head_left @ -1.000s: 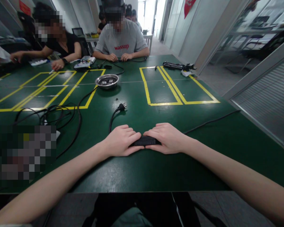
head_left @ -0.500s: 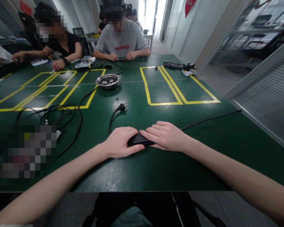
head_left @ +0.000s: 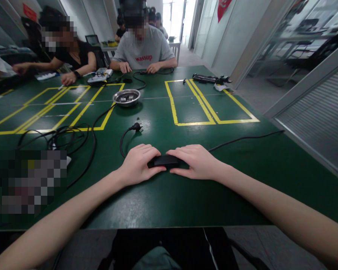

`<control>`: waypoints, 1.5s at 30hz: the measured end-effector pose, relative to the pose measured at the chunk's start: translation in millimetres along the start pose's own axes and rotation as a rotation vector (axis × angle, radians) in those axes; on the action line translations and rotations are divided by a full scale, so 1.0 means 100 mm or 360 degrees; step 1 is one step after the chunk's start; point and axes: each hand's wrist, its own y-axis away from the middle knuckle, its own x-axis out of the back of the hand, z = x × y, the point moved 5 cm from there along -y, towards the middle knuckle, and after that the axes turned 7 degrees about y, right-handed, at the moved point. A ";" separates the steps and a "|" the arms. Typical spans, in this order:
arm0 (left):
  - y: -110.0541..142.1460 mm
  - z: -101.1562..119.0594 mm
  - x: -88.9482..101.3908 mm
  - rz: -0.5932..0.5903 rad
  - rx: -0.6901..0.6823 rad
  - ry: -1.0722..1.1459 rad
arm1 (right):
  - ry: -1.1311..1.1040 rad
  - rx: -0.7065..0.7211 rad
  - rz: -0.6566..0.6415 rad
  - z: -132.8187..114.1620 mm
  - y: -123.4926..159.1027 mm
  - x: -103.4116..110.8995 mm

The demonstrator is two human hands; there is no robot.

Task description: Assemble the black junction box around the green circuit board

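A black power adapter (head_left: 166, 161) lies low over the green table (head_left: 169, 202) in front of me, its broad face showing between my hands. Its left end is gripped by my left hand (head_left: 141, 164), thumb on the near side and fingers on the far side. My right hand (head_left: 195, 162) is closed in the same way round the right end. From behind my left hand a black cord curves up to a plug (head_left: 136, 127) with metal prongs. Another thin black cable (head_left: 242, 137) runs from behind my right hand toward the table's right edge.
A steel bowl (head_left: 126, 97) with small metal parts stands beyond the plug. Coiled black cables (head_left: 70, 138) lie at left beside a blurred-out object (head_left: 28, 182). Yellow tape marks rectangles. A black folded tripod-like item (head_left: 211, 78) lies far right. Two people sit opposite.
My hands have moved slightly apart along the adapter, uncovering more of its middle. The plug has shifted left with its cord. Across the table, the facing person's hands have moved apart.
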 end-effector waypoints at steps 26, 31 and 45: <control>0.02 0.05 0.00 0.0021 -0.0180 -0.0190 | -0.0009 -0.0017 0.0092 -0.03 0.01 0.02; 0.02 0.02 -0.02 0.0021 -0.0152 -0.0171 | 0.0069 0.0084 0.0007 -0.05 0.01 0.02; 0.04 0.00 0.14 0.0341 -0.0142 -0.0117 | 0.0285 -0.0383 0.0198 0.65 0.16 0.15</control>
